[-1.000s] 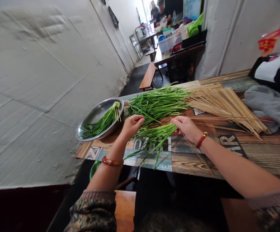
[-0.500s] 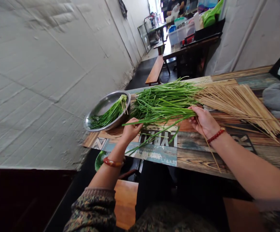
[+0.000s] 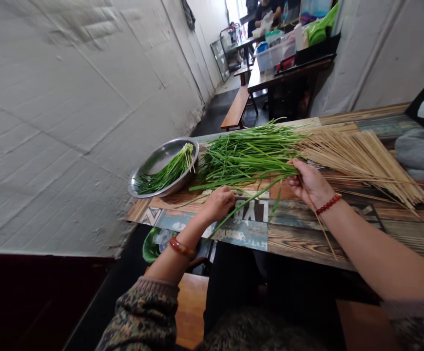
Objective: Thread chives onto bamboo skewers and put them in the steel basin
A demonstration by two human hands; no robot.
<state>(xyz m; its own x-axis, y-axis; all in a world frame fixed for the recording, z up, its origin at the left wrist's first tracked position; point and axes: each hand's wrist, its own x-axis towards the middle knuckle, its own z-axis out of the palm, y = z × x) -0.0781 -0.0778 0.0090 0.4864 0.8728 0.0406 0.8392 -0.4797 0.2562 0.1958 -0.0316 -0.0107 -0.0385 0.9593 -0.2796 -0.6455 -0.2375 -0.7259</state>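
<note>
My right hand (image 3: 310, 183) is closed on the stem ends of a small bunch of garlic chives (image 3: 248, 180), their leaves stretching left over the wooden table. A thin bamboo skewer (image 3: 319, 222) is in the same grip, slanting toward the table's front edge. My left hand (image 3: 218, 202) hovers low over the table below the bunch, its fingers curled together; what they pinch, if anything, is hidden. One long leaf hangs down from the bunch beside those fingers. Behind both hands lies a large heap of garlic chives (image 3: 256, 141).
At the table's left end a steel bowl (image 3: 133, 170) holds skewered chives. Many loose bamboo skewers (image 3: 376, 161) fan out at right, near a grey plastic bag (image 3: 422, 151). A white wall borders the left. Farther back, a table carries plastic boxes (image 3: 270, 56), and a person is beyond.
My left hand has moved right and slightly down, away from the leaf tips it was pinching. My right hand stays nearly in place, still gripping the chives and skewer.
</note>
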